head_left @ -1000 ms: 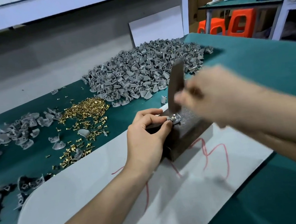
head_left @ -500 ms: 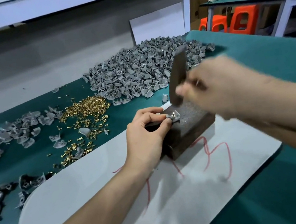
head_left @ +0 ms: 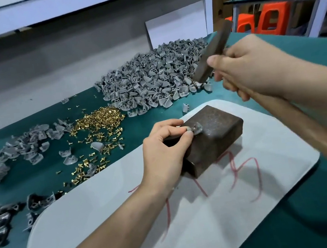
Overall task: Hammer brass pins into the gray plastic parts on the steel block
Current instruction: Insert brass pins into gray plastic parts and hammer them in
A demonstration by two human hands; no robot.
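My left hand [head_left: 162, 147] pinches the small gray plastic part [head_left: 197, 128] against the rusty brown steel block [head_left: 222, 136] right under it, steadying it; my right hand [head_left: 244, 72], up and beyond, grips the dark flat metal hammer [head_left: 215, 51], cocked to strike, I reckon.

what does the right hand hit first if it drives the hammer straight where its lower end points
Likely the hammer lands on the gray part on the block, close by the left hand pinching it; depth unclear.
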